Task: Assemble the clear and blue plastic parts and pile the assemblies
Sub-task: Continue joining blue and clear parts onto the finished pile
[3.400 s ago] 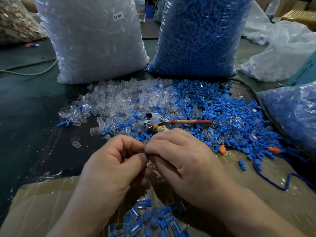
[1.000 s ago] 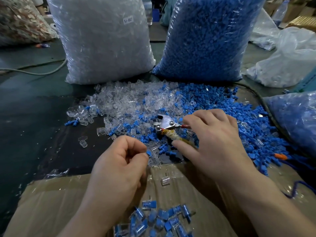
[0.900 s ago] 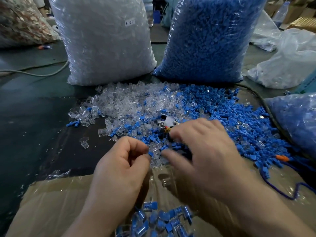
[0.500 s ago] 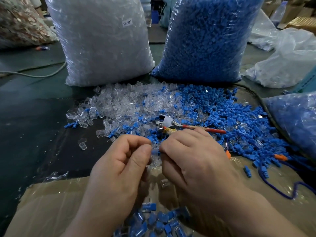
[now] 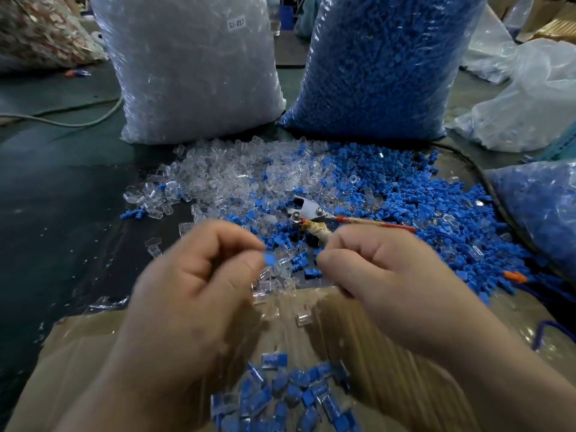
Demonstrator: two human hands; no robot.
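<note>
1. The left hand point(image 5: 193, 285) is curled. Its grip, thumb against forefinger, pinches 1 small blue part point(image 5: 269, 260), a flat square tab that sticks out toward the other hand.
2. The right hand point(image 5: 383, 275) is near it, with a small gap between the 2 hands. Its fingers are curled and the thumb meets the forefinger, but the picture is blurred here, so I cannot tell if this grip pinches something.
3. The clear parts point(image 5: 243, 176), small see-through caps, lie in a loose heap on the dark table point(image 5: 56, 198) beyond the hands, more to the left.
4. The blue parts point(image 5: 420, 194), small ribbed plugs, spread to the right of them. The 2 heaps mix in the middle.
5. The assemblies point(image 5: 290, 397), each a blue piece inside a clear shell, lie piled on a sheet of cardboard point(image 5: 78, 353) between the wrists.
6. A cutter point(image 5: 308, 210) with a red handle lies on the heap just beyond the right hand.
7. A bag of clear parts point(image 5: 193, 67) and a bag of blue parts point(image 5: 380, 63) stand behind the heaps.
</note>
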